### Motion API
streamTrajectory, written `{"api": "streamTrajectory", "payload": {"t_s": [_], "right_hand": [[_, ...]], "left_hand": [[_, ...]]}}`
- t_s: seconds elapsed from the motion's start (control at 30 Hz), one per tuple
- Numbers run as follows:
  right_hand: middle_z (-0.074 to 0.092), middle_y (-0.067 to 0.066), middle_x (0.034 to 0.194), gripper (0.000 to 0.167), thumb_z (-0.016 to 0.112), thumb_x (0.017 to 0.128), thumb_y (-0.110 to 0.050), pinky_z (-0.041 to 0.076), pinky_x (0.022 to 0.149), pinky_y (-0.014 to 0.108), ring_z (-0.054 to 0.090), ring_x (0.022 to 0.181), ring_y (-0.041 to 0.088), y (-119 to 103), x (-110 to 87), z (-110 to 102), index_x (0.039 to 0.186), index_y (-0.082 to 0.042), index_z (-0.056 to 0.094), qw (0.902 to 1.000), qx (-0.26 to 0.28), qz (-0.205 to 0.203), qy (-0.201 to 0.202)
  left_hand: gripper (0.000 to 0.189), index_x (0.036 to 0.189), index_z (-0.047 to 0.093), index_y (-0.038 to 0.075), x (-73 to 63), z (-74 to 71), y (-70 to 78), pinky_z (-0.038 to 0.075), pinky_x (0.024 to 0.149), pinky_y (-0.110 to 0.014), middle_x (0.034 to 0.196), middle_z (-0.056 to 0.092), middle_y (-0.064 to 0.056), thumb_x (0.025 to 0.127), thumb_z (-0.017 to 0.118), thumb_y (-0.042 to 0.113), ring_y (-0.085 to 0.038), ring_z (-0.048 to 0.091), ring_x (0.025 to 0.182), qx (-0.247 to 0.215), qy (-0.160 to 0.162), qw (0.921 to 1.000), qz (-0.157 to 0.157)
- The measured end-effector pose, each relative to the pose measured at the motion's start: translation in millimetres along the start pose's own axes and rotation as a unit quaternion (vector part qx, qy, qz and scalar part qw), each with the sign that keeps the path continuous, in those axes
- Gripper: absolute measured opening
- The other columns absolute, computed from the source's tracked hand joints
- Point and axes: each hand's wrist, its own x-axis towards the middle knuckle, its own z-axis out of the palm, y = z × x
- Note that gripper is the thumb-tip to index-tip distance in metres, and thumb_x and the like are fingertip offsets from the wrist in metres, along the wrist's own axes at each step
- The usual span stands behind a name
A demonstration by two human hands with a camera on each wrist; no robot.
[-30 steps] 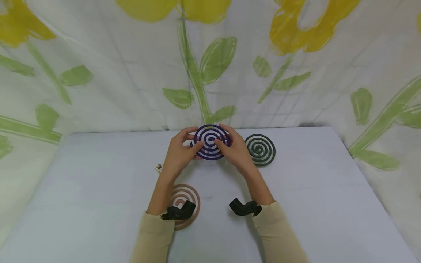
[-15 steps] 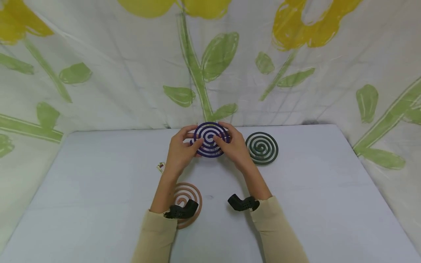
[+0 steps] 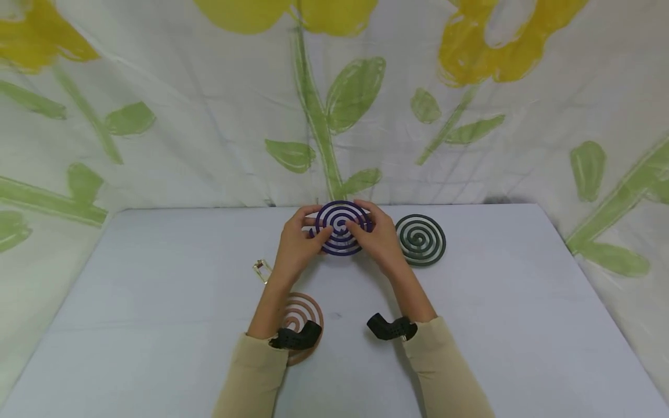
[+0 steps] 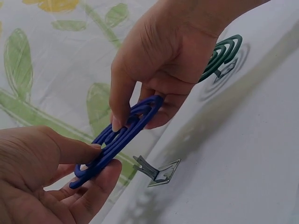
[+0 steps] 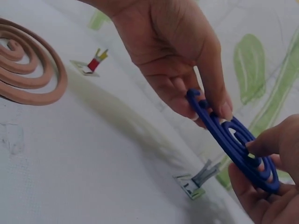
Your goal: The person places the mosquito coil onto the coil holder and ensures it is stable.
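A dark blue mosquito coil (image 3: 338, 251) is held up between both hands near the table's back edge. My left hand (image 3: 297, 247) pinches its left side, thumb on the near face and fingers behind. On the right side my right hand (image 3: 380, 237) pinches it likewise, its thumb near the spiral's centre. In the left wrist view the coil (image 4: 117, 142) is tilted, apart from a small metal coil stand (image 4: 161, 175) on the table. The right wrist view also shows this stand (image 5: 191, 184) below the coil (image 5: 224, 140).
A green mosquito coil (image 3: 420, 262) sits raised on a metal stand (image 4: 226, 70) at the right. A brown coil (image 3: 313, 307) lies partly under my left forearm. Near my left wrist is a gold-coloured stand (image 3: 262, 270). A flowered cloth (image 3: 209, 116) hangs behind the table.
The head view has shifted slightly, and more of the gold-coloured stand shows beside my left wrist. Both hands keep their hold on the blue coil.
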Motion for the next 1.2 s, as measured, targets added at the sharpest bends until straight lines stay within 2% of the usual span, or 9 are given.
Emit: {"api": "streamTrajectory", "payload": {"t_s": [0.13, 0.33, 0.57, 0.7, 0.93, 1.07, 1.2], "right_hand": [[0.072, 0.02, 0.11, 0.053, 0.077, 0.095, -0.019, 0.055, 0.081, 0.026, 0.068, 0.098, 0.025, -0.3, -0.9, 1.3, 0.146, -0.014, 0.062, 0.9999, -0.006, -0.003, 0.013], [0.072, 0.021, 0.108, 0.051, 0.077, 0.095, -0.019, 0.055, 0.079, 0.024, 0.068, 0.095, 0.025, 0.6, -1.3, 4.7, 0.144, -0.011, 0.063, 0.9999, -0.011, 0.005, 0.011], [0.073, 0.022, 0.107, 0.051, 0.077, 0.094, -0.017, 0.054, 0.079, 0.023, 0.069, 0.094, 0.025, 0.7, -0.9, 7.2, 0.143, -0.01, 0.063, 0.9997, -0.017, -0.003, 0.016], [0.073, 0.022, 0.109, 0.051, 0.077, 0.095, -0.016, 0.054, 0.08, 0.024, 0.068, 0.095, 0.026, 4.2, -0.6, 6.6, 0.143, -0.011, 0.063, 0.9997, -0.017, 0.001, 0.016], [0.073, 0.022, 0.111, 0.052, 0.076, 0.094, -0.015, 0.054, 0.082, 0.024, 0.069, 0.098, 0.027, 7.8, -0.7, 6.0, 0.144, -0.01, 0.062, 0.9995, -0.021, 0.004, 0.023], [0.073, 0.023, 0.112, 0.052, 0.076, 0.094, -0.015, 0.054, 0.082, 0.024, 0.069, 0.099, 0.028, 8.4, -0.1, 6.7, 0.145, -0.01, 0.062, 0.9992, -0.029, 0.007, 0.026], [0.072, 0.022, 0.112, 0.052, 0.076, 0.094, -0.015, 0.053, 0.082, 0.024, 0.069, 0.099, 0.028, 7.6, -0.3, 7.5, 0.144, -0.01, 0.062, 0.9991, -0.028, 0.011, 0.03]], "left_hand": [[0.055, 0.147, 0.057, 0.007, 1.0, 1.5, -0.3, 0.068, 0.067, -0.047, 0.124, 0.069, -0.027, 0.095, 0.075, 0.006, -0.029, 0.077, 0.087, 0.013, -0.002, 0.9999, -0.004], [0.053, 0.146, 0.059, 0.008, 0.9, 0.6, -4.1, 0.067, 0.065, -0.044, 0.123, 0.069, -0.028, 0.095, 0.074, 0.004, -0.026, 0.075, 0.086, 0.008, 0.009, 0.9998, -0.015], [0.053, 0.146, 0.061, 0.008, 0.8, -0.2, -5.0, 0.067, 0.064, -0.044, 0.125, 0.07, -0.028, 0.095, 0.074, 0.004, -0.03, 0.077, 0.087, 0.018, 0.01, 0.9998, -0.003], [0.052, 0.145, 0.062, 0.008, 1.7, 3.1, -8.3, 0.066, 0.061, -0.04, 0.124, 0.071, -0.027, 0.095, 0.075, 0.003, -0.028, 0.076, 0.083, 0.029, 0.015, 0.9995, -0.007], [0.052, 0.145, 0.063, 0.009, 0.3, 7.5, -7.8, 0.061, 0.056, -0.025, 0.13, 0.07, -0.024, 0.094, 0.075, 0.004, -0.027, 0.074, 0.084, 0.067, 0.024, 0.9975, -0.003], [0.053, 0.146, 0.062, 0.008, 0.2, 9.0, -9.0, 0.06, 0.056, -0.025, 0.13, 0.07, -0.025, 0.094, 0.075, 0.004, -0.029, 0.075, 0.085, 0.065, 0.025, 0.9976, -0.007], [0.057, 0.149, 0.057, 0.004, 1.1, 9.5, -10.2, 0.06, 0.058, -0.023, 0.132, 0.07, -0.026, 0.095, 0.074, 0.004, -0.036, 0.078, 0.094, 0.059, 0.035, 0.9976, -0.012]]}}
